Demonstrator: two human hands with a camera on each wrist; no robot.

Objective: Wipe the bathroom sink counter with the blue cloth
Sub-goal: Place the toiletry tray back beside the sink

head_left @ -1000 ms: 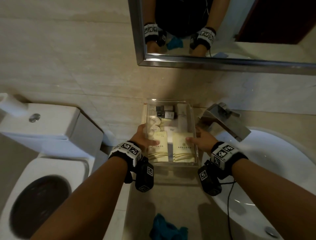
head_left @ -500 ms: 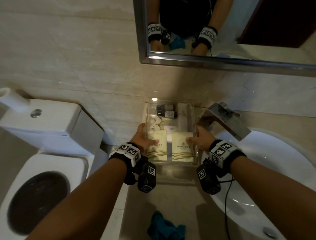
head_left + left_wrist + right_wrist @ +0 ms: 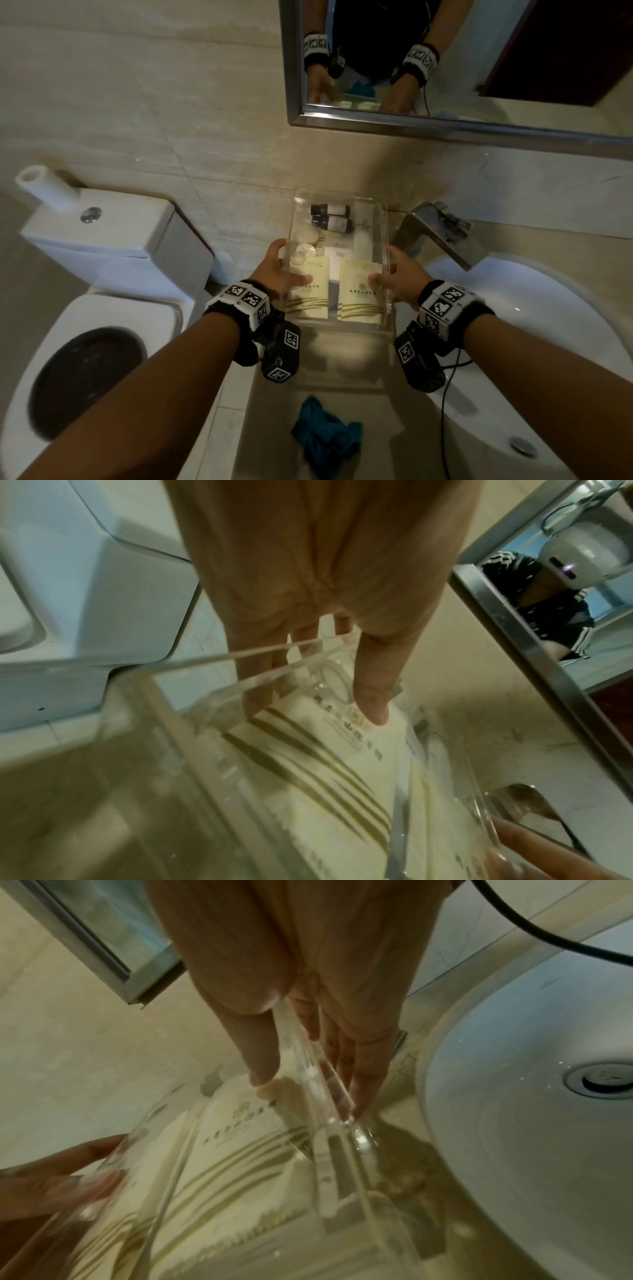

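Blue cloth (image 3: 325, 435) lies crumpled on near worktop (image 3: 387, 425), untouched. Left hand (image 3: 279, 270) & right hand (image 3: 397, 279) each pinch a side wall of clear tray (image 3: 337, 329), thumbs inside; tray's come up vs 1 s ago, so they're prob. clearing space; wiping not begun.

Both forearms extended forward, wrists banded. Left hand (image 3: 279, 270) and right hand (image 3: 397, 279) clamped on opposite walls of clear tray (image 3: 339, 329): thumbs inside, fingers (image 3: 359, 1074) outside.

Bathroom: toilet (image 3: 102, 260), basin (image 3: 534, 342), mirror (image 3: 479, 68).
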